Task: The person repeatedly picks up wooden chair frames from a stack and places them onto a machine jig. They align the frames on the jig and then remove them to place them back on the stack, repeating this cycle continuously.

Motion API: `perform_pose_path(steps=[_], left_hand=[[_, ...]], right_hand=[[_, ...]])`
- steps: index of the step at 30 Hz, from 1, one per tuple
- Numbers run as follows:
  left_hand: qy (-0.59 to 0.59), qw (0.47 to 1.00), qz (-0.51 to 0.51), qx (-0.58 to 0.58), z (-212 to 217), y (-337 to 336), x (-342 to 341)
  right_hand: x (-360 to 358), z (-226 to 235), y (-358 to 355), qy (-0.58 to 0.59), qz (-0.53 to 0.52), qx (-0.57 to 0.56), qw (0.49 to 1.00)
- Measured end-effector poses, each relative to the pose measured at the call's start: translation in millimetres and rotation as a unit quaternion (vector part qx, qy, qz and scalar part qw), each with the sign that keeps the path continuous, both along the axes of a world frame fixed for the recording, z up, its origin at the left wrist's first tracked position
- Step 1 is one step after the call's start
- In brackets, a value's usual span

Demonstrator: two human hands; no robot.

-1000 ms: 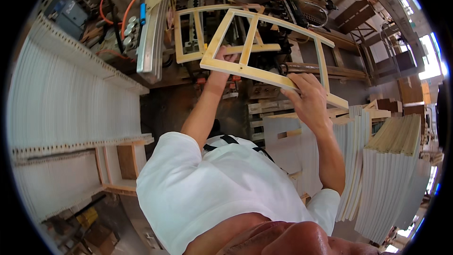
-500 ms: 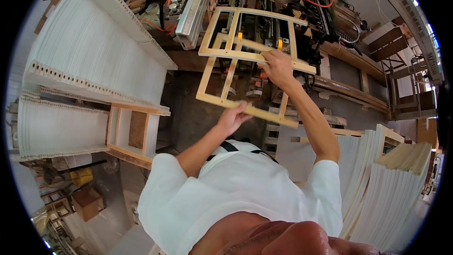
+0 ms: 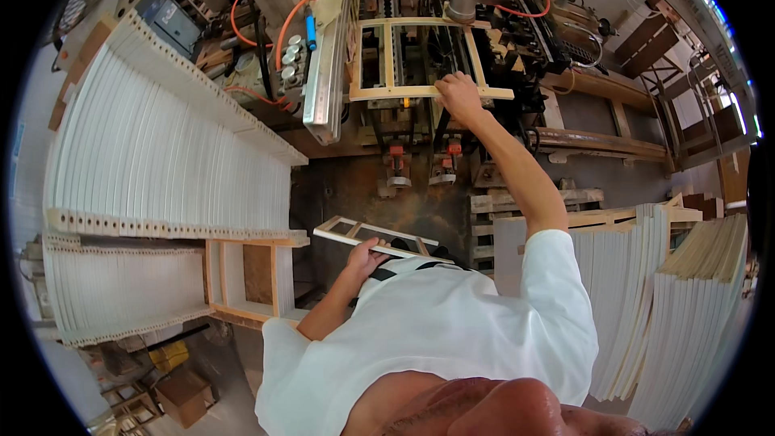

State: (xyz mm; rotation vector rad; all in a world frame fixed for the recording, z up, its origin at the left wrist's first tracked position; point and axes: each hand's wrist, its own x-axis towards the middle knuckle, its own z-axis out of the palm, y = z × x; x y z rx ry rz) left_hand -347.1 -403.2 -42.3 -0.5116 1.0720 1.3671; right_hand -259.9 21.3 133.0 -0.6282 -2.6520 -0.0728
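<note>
- A brown box (image 3: 184, 394) sits on the floor at lower left.
- Your right hand (image 3: 458, 98) grips the upper frame (image 3: 420, 56), now up at the machine (image 3: 492, 24).
- Your left hand (image 3: 365, 259) is closed on a second frame (image 3: 375, 239) near your chest; half a second ago both hands held frames together overhead.

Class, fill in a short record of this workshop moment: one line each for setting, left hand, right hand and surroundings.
Setting: woodworking shop, seen from above the person
Left hand: grips a small wooden frame near the chest
Right hand: rests on the near rail of a larger wooden frame lying on the machine
Surroundings: rows of white panels at left, more stacked panels at right
</note>
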Motion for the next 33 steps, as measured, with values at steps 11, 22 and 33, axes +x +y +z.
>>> perform_pose_path(steps=[11, 22, 33], left_hand=[[0.045, 0.996, 0.077, 0.0, 3, 13, -13], [0.056, 0.983, 0.173, -0.03, -14, 16, 27], [0.055, 0.974, 0.217, -0.036, -19, 58, 49]], right_hand=[[-83, 20, 104, -0.219, -0.046, 0.159, 0.962], [-134, 22, 179, -0.288, -0.026, 0.215, 0.933], [-155, 28, 195, -0.344, 0.007, 0.217, 0.914]])
